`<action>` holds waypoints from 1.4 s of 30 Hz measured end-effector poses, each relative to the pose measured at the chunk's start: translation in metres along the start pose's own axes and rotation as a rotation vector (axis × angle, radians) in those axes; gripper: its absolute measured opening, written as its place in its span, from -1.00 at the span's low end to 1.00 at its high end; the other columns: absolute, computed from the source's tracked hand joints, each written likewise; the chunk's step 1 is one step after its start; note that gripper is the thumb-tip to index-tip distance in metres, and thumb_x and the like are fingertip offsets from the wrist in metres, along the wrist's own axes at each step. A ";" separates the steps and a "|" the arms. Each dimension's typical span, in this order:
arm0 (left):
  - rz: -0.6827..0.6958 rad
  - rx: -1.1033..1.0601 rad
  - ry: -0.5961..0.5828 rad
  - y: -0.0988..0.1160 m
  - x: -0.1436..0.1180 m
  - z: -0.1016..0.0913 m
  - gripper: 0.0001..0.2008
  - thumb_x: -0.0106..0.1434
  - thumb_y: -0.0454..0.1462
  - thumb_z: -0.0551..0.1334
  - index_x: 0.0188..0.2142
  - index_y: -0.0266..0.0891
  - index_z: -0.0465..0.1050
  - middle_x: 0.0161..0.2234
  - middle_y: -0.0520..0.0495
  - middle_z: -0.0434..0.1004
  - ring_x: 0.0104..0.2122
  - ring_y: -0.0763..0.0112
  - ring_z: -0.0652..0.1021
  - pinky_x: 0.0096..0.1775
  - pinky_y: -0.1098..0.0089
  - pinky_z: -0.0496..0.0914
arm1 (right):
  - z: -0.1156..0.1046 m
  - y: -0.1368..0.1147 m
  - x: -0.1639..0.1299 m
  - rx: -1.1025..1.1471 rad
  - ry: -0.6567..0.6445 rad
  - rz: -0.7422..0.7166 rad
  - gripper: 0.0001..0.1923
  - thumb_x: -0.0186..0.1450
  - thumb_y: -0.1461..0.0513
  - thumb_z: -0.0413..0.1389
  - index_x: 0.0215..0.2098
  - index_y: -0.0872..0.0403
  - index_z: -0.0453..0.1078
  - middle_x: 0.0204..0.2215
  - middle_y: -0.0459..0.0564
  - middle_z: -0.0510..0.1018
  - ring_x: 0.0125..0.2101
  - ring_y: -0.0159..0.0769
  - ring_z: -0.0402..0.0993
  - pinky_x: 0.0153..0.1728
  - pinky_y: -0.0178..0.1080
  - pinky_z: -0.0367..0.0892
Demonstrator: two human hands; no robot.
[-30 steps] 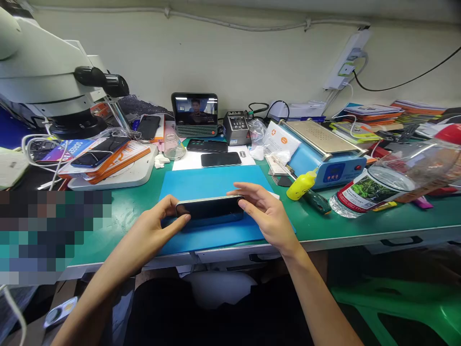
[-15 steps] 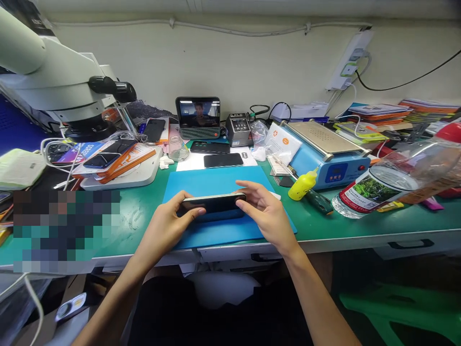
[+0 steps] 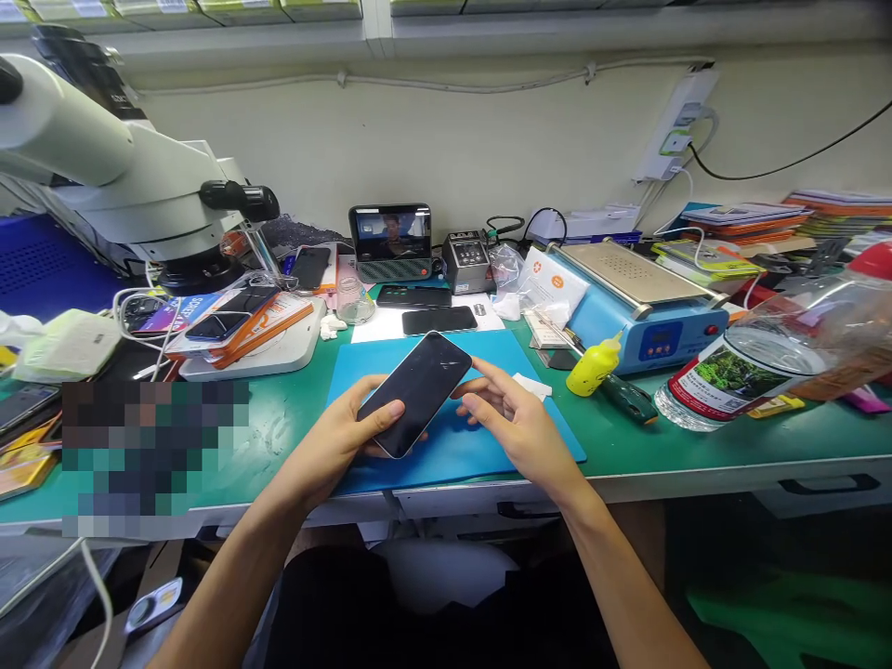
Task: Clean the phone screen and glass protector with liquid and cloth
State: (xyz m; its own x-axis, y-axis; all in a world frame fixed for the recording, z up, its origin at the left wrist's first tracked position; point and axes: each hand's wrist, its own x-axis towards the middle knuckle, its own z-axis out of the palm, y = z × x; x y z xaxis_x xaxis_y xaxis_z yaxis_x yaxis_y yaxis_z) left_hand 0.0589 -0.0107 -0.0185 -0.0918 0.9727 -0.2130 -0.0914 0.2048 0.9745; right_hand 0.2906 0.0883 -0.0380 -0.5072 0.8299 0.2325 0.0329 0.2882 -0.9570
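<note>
My left hand [image 3: 348,418] grips a smartphone [image 3: 422,390] by its lower left end, thumb on the dark glass and fingers beneath. The phone is tilted diagonally, screen toward me, above a blue mat [image 3: 362,474]. Close to the phone's right edge is my right hand [image 3: 508,409], its fingers apart and curved, the index fingertip at or near the upper right corner; whether it touches I cannot tell. A small white item [image 3: 533,386] lies on the mat behind my right hand. Beyond the mat, another dark phone [image 3: 439,321] lies flat on white paper.
To the left stand a microscope [image 3: 160,204] and stacked boxes with phones [image 3: 237,321]. At right are a blue heating plate machine [image 3: 648,307], a yellow squeeze bottle [image 3: 596,365], a dark green-handled tool [image 3: 627,400] and a large plastic bottle [image 3: 742,376] on its side. A small display [image 3: 391,237] is at the back.
The phone has turned from nearly edge-on and level to a diagonal tilt with its screen showing. My right hand has let go of its right end. The camera view has shifted slightly upward.
</note>
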 end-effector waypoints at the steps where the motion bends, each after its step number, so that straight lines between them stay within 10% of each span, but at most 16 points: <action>1: -0.015 -0.040 -0.034 0.001 0.001 0.002 -0.44 0.35 0.02 0.41 0.22 -0.13 0.40 -0.01 -0.17 0.70 -0.15 0.10 0.76 -0.21 0.21 0.67 | 0.000 0.000 0.000 -0.008 -0.002 0.004 -0.39 0.43 0.01 0.24 0.39 -0.05 0.37 -0.08 0.03 0.71 -0.18 -0.16 0.66 -0.11 -0.05 0.63; 8: -0.022 -0.379 -0.318 0.002 0.007 0.004 -0.53 0.49 -0.17 0.20 0.35 -0.09 0.43 0.12 -0.22 0.67 0.10 -0.05 0.69 0.09 -0.05 0.63 | 0.001 0.002 0.004 -0.034 0.023 0.026 -0.35 0.45 -0.02 0.22 0.44 -0.06 0.32 -0.08 0.03 0.71 -0.13 -0.13 0.66 -0.14 -0.08 0.63; 17: -0.099 -0.093 -0.341 0.016 0.007 -0.016 -0.42 0.33 -0.24 0.38 0.33 0.03 0.50 0.38 -0.10 0.43 0.21 -0.12 0.59 -0.01 0.07 0.70 | -0.003 0.014 0.008 -0.101 0.147 0.014 -0.49 0.49 -0.03 0.16 0.33 -0.05 0.41 0.26 0.09 0.58 0.23 -0.09 0.54 0.30 0.04 0.42; 24: -0.008 0.192 -0.176 0.015 0.025 -0.026 -0.38 0.27 -0.16 0.45 0.31 -0.12 0.50 0.20 -0.26 0.62 -0.08 0.06 0.71 -0.23 0.22 0.67 | -0.003 0.009 0.007 -0.259 0.163 0.008 -0.55 0.48 0.01 0.14 0.27 -0.06 0.49 0.17 0.09 0.62 0.06 -0.06 0.60 0.16 0.04 0.50; 31: 0.109 0.332 -0.101 0.014 0.031 -0.027 -0.57 0.18 -0.22 0.46 0.07 -0.08 0.68 0.11 -0.08 0.72 0.16 -0.03 0.61 0.25 0.01 0.44 | -0.002 0.006 0.007 -0.376 0.160 0.003 -0.58 0.49 0.02 0.11 0.23 -0.06 0.52 0.12 0.07 0.62 -0.11 -0.10 0.59 0.11 0.05 0.48; 42: 0.206 0.421 0.022 0.002 0.037 -0.012 -0.61 0.31 -0.06 0.37 0.03 -0.21 0.63 0.01 -0.14 0.74 0.00 0.09 0.67 0.06 0.19 0.50 | 0.000 0.003 0.002 -0.446 0.158 -0.062 -0.57 0.50 0.02 0.09 0.26 -0.08 0.49 0.15 0.06 0.55 -0.06 -0.13 0.54 0.04 -0.04 0.47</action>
State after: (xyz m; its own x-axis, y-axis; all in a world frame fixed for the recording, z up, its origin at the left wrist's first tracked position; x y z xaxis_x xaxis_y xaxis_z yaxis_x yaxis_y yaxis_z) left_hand 0.0433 0.0244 -0.0251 -0.0872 0.9962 -0.0091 0.3409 0.0384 0.9393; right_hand 0.2895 0.0909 -0.0408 -0.3838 0.8572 0.3434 0.3908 0.4877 -0.7806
